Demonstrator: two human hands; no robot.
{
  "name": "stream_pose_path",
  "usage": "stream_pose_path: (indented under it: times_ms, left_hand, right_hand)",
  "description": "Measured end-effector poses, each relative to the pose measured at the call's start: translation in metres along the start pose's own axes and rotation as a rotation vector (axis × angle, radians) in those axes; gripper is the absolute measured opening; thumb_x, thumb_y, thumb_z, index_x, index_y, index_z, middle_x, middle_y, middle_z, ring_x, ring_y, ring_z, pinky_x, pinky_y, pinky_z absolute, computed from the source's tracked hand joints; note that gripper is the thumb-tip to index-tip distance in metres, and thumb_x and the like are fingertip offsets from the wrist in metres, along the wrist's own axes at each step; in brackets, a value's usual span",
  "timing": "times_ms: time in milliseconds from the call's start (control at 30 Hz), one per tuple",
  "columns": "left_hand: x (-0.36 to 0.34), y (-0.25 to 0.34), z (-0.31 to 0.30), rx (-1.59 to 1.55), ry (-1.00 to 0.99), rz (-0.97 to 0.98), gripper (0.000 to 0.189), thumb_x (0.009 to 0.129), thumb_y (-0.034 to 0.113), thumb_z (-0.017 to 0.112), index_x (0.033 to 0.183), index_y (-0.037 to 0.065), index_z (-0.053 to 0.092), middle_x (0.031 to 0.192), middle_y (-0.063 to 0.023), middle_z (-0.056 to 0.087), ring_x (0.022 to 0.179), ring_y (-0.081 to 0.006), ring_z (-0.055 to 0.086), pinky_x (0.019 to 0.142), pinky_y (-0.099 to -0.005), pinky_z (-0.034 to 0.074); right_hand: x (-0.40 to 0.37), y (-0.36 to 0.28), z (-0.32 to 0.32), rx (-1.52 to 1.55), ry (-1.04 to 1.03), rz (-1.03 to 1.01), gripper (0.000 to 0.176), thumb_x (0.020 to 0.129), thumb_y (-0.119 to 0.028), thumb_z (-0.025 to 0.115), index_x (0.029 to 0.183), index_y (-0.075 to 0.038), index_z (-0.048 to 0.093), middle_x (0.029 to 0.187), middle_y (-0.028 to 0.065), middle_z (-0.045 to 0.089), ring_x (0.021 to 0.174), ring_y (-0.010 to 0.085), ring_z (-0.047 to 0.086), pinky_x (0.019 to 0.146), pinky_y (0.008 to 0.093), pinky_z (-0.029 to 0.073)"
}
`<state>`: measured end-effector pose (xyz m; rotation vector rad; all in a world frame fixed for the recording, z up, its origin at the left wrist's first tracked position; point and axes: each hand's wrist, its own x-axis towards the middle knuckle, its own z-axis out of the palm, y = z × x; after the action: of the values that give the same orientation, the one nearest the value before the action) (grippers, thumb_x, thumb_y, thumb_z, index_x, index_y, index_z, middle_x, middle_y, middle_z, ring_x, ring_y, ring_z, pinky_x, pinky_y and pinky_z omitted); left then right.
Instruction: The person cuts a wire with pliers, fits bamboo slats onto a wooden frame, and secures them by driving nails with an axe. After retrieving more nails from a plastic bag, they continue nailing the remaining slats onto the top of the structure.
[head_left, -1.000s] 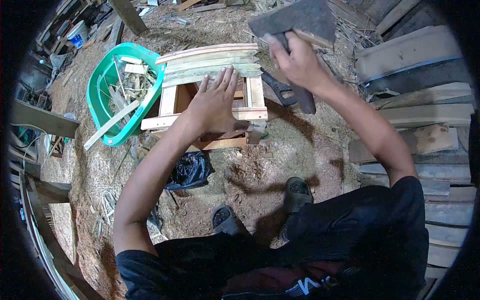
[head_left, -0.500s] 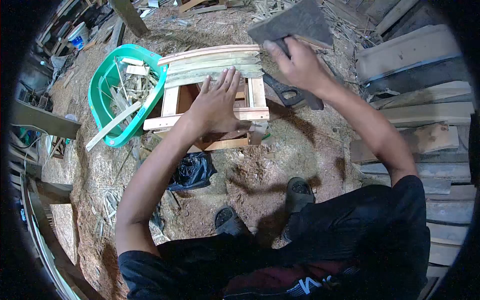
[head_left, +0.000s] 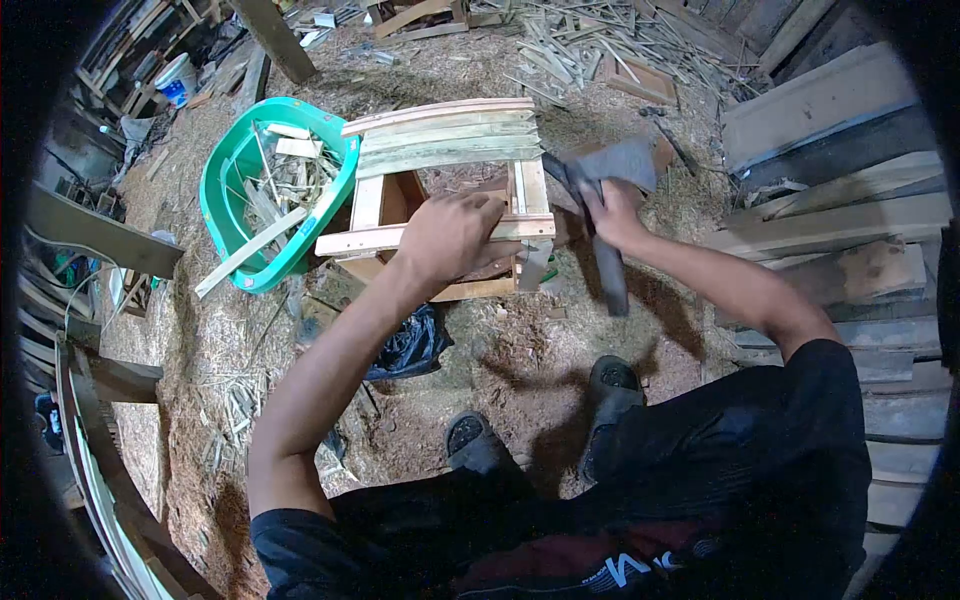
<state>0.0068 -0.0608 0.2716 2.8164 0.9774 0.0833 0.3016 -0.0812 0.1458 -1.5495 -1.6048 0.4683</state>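
A small wooden frame (head_left: 366, 200) with pale slats (head_left: 450, 138) across its far part stands in front of me. My left hand (head_left: 448, 235) is closed over its near rail, fingers curled over the wood. Just right of the frame, my right hand (head_left: 612, 212) grips a hatchet (head_left: 612, 275) with a broad grey blade, slightly blurred. The blade points away from me and the dark handle hangs toward me. Behind the hatchet, a dark tool handle is partly hidden beside the frame.
A green plastic tub (head_left: 212, 215) of wood offcuts sits left of the frame. A black plastic bag (head_left: 412, 345) lies below it. Planks (head_left: 830, 235) are stacked along the right. Scrap sticks (head_left: 580, 50) and a hammer-like tool (head_left: 675, 140) lie on the sawdust-strewn ground.
My left hand has drawn back from lying flat on the slats to curling over the near rail. The hatchet has come down from above, closer to the frame's right side.
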Motion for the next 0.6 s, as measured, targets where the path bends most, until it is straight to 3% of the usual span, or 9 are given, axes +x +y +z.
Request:
stream_pose_path:
  times_ms: [33, 67, 133, 200, 300, 400, 433, 533, 600]
  left_hand:
    - [0.000, 0.005, 0.000, 0.016, 0.026, -0.081, 0.062, 0.078, 0.061, 0.069, 0.095, 0.002, 0.064, 0.085, -0.0202, 0.071, 0.073, -0.0361, 0.070, 0.066, -0.0461, 0.056]
    - [0.000, 0.005, -0.002, 0.004, 0.018, -0.077, 0.063, 0.079, 0.063, 0.068, 0.092, 0.002, 0.065, 0.080, -0.0208, 0.070, 0.071, -0.0372, 0.069, 0.065, -0.0472, 0.056]
    - [0.002, 0.004, -0.006, -0.016, 0.002, -0.066, 0.065, 0.080, 0.066, 0.065, 0.085, 0.002, 0.067, 0.070, -0.0220, 0.067, 0.067, -0.0395, 0.068, 0.064, -0.0494, 0.055]
    - [0.002, 0.004, -0.012, -0.053, -0.035, -0.051, 0.066, 0.082, 0.068, 0.062, 0.088, 0.002, 0.068, 0.071, -0.0236, 0.067, 0.070, -0.0423, 0.068, 0.066, -0.0503, 0.055]
    - [0.006, 0.003, -0.017, -0.089, -0.029, -0.095, 0.068, 0.083, 0.069, 0.060, 0.090, 0.002, 0.070, 0.072, -0.0249, 0.066, 0.072, -0.0437, 0.067, 0.068, -0.0508, 0.054]
    - [0.011, 0.003, -0.019, -0.176, 0.065, -0.195, 0.071, 0.083, 0.070, 0.060, 0.088, 0.000, 0.071, 0.070, -0.0270, 0.065, 0.072, -0.0441, 0.067, 0.067, -0.0505, 0.053]
    - [0.019, -0.002, -0.019, -0.200, 0.116, -0.227, 0.071, 0.083, 0.070, 0.060, 0.088, 0.000, 0.071, 0.070, -0.0273, 0.065, 0.072, -0.0443, 0.067, 0.067, -0.0503, 0.053]
    - [0.040, -0.008, -0.039, -0.337, 0.233, -0.374, 0.069, 0.084, 0.068, 0.061, 0.086, 0.000, 0.072, 0.072, -0.0264, 0.066, 0.072, -0.0412, 0.069, 0.066, -0.0488, 0.053]
    - [0.052, -0.012, -0.052, -0.459, 0.238, -0.472, 0.067, 0.085, 0.067, 0.061, 0.089, 0.001, 0.074, 0.076, -0.0253, 0.069, 0.075, -0.0384, 0.071, 0.068, -0.0482, 0.053]
  right_hand:
    - [-0.009, 0.021, 0.000, -0.002, -0.147, 0.203, 0.041, 0.100, -0.037, 0.054, 0.099, 0.004, 0.059, 0.085, 0.0242, 0.065, 0.086, 0.0416, 0.064, 0.079, 0.0471, 0.049]
    - [-0.018, 0.042, -0.002, -0.003, -0.291, 0.407, 0.041, 0.100, -0.036, 0.054, 0.097, 0.004, 0.060, 0.083, 0.0219, 0.065, 0.085, 0.0374, 0.065, 0.079, 0.0457, 0.050]
    - [-0.030, 0.029, -0.010, -0.069, -0.533, 0.587, 0.038, 0.099, -0.034, 0.055, 0.098, 0.004, 0.063, 0.084, 0.0210, 0.066, 0.084, 0.0349, 0.067, 0.079, 0.0449, 0.052]
    - [-0.040, 0.004, -0.029, -0.209, -0.725, 0.528, 0.036, 0.097, -0.030, 0.056, 0.101, 0.005, 0.064, 0.088, 0.0240, 0.068, 0.087, 0.0382, 0.068, 0.079, 0.0462, 0.053]
    - [-0.051, 0.050, -0.023, -0.602, -0.818, 0.055, 0.036, 0.096, -0.029, 0.057, 0.102, 0.005, 0.066, 0.091, 0.0278, 0.068, 0.088, 0.0418, 0.067, 0.078, 0.0476, 0.052]
    - [-0.018, 0.068, -0.015, -0.488, -0.652, -0.074, 0.031, 0.091, -0.023, 0.057, 0.097, 0.005, 0.067, 0.097, 0.0337, 0.065, 0.094, 0.0464, 0.066, 0.082, 0.0509, 0.052]
    - [-0.003, 0.048, -0.018, -0.496, -0.557, 0.000, 0.034, 0.093, -0.027, 0.058, 0.096, 0.006, 0.066, 0.093, 0.0340, 0.065, 0.092, 0.0452, 0.066, 0.081, 0.0510, 0.051]
    - [0.051, -0.005, -0.029, -0.156, -0.257, 0.161, 0.044, 0.098, -0.040, 0.058, 0.092, 0.003, 0.064, 0.085, 0.0216, 0.070, 0.076, 0.0362, 0.069, 0.070, 0.0510, 0.051]
    - [0.071, -0.038, -0.039, 0.156, -0.187, 0.276, 0.044, 0.097, -0.045, 0.057, 0.090, -0.003, 0.066, 0.084, 0.0184, 0.071, 0.074, 0.0336, 0.069, 0.067, 0.0511, 0.052]
